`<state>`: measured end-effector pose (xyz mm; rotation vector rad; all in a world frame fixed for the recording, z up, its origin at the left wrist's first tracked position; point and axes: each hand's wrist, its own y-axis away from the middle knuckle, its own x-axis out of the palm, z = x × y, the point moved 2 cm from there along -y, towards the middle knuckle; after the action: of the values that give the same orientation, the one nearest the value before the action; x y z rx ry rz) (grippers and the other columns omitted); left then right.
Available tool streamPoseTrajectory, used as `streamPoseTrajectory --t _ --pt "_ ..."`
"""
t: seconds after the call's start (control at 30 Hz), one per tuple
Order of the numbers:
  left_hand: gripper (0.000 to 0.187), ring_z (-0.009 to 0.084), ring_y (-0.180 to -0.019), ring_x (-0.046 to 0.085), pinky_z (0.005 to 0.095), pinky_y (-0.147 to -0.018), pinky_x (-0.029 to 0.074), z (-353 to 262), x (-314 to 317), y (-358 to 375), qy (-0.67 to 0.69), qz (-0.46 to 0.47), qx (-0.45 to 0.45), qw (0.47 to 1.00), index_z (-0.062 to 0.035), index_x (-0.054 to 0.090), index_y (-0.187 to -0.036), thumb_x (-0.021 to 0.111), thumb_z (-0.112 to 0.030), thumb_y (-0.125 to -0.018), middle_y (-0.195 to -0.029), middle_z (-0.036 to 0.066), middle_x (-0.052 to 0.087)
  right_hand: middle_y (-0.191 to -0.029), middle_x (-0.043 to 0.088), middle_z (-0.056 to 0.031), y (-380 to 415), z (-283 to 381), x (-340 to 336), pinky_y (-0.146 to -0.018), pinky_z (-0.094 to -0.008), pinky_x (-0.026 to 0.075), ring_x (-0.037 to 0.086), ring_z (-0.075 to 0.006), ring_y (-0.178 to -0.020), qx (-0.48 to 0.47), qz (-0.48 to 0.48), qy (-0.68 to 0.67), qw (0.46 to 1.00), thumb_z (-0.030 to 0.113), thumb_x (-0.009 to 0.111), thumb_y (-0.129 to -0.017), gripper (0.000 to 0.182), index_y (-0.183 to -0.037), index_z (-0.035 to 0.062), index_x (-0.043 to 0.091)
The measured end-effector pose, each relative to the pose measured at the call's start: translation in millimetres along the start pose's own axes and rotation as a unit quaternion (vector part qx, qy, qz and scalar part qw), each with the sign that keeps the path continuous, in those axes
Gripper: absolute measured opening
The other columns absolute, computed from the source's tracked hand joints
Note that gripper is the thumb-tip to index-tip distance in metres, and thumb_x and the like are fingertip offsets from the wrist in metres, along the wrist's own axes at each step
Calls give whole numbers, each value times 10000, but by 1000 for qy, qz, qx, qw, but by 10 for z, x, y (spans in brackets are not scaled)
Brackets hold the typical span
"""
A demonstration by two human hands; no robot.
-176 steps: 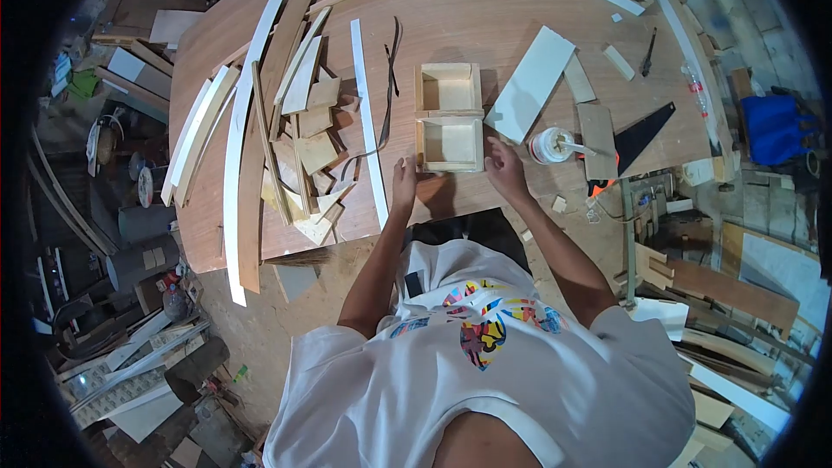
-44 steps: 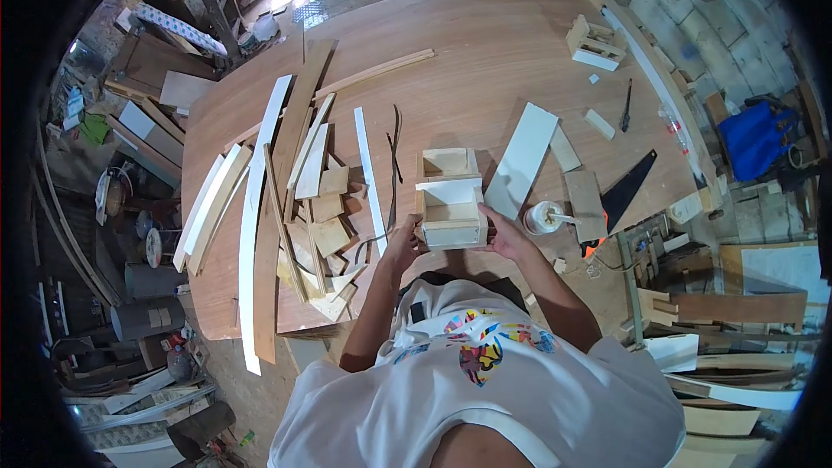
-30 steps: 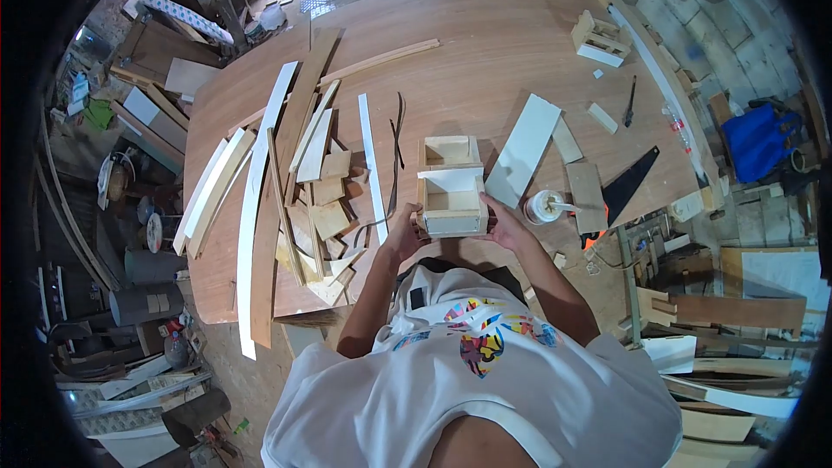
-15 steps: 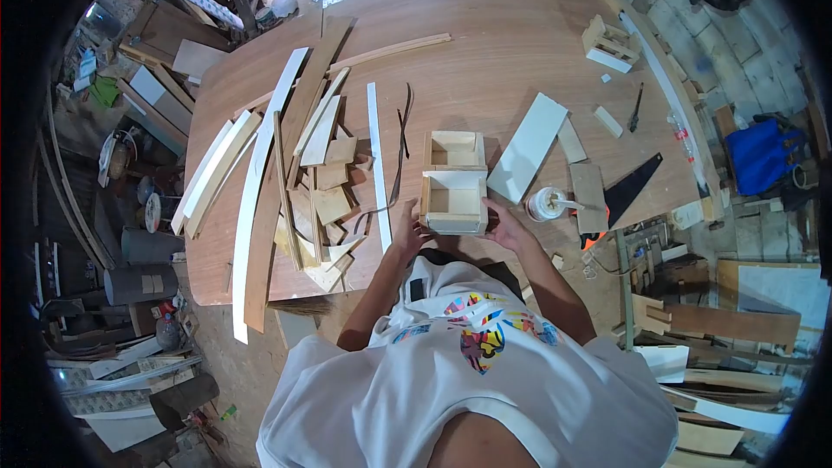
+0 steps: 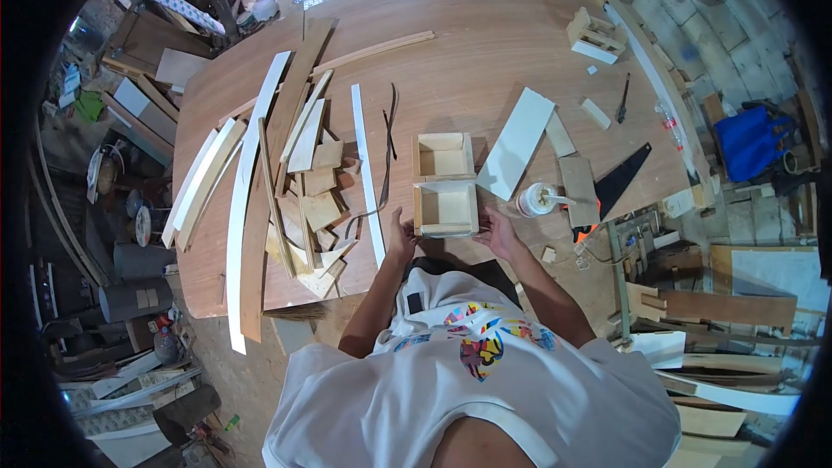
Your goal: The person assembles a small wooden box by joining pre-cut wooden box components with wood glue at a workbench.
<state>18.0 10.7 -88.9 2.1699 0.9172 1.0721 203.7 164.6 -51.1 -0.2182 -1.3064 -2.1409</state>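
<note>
Two small open-topped wooden boxes sit one behind the other at the table's near edge, touching or nearly so. The near wooden box (image 5: 446,230) has pale inner walls and a bare floor; the far box (image 5: 443,140) looks much alike. My left hand (image 5: 401,237) grips the near box's lower left corner, fingers curled toward its underside. At the lower right corner, my right hand (image 5: 499,235) holds the same box, its fingertips partly hidden. To the right stand a white board (image 5: 517,143) and an open tub of white paste (image 5: 535,200) with a tool handle sticking out.
Scrap wood pieces (image 5: 314,208) and long strips (image 5: 260,199) cover the table's left side. On the right lie a handsaw (image 5: 622,178), a screwdriver-like tool (image 5: 623,98) and a plastic bottle (image 5: 667,121). Another small wooden assembly (image 5: 596,33) stands at the far right corner.
The whole view has shifted slightly, so the table and its contents appear a little further left. Both hands remain at the near box, which looks about the same.
</note>
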Motion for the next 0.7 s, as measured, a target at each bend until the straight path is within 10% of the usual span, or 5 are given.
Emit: streamPoseTrajectory --t 0.33,0.63,0.7 --pt "850 242 -958 527 334 -886 384 237 27 41 59 -23 3 998 51 503 -1179 379 -690 -780 -1007 144 595 -1165 487 -112 78 22 -53 -941 -474 351 449 -257 -1079 3 -39 181 983 468 428 -880 518 -1204 65 460" --pt "782 302 -1051 527 383 -977 366 217 -281 30 46 -37 23 998 104 461 -1192 241 -585 -897 -1112 225 561 -1105 493 -123 -40 -100 -25 -931 -477 354 460 -248 -1019 51 -42 12 998 492 469 -805 632 -1222 19 430" --pt "796 307 -1057 521 387 -975 364 153 -283 64 27 -33 18 999 110 457 -1193 235 -595 -895 -1120 233 554 -1185 412 -131 -62 -71 -46 -913 -467 362 458 -233 -990 29 32 -38 998 506 475 -799 818 -1392 14 201"
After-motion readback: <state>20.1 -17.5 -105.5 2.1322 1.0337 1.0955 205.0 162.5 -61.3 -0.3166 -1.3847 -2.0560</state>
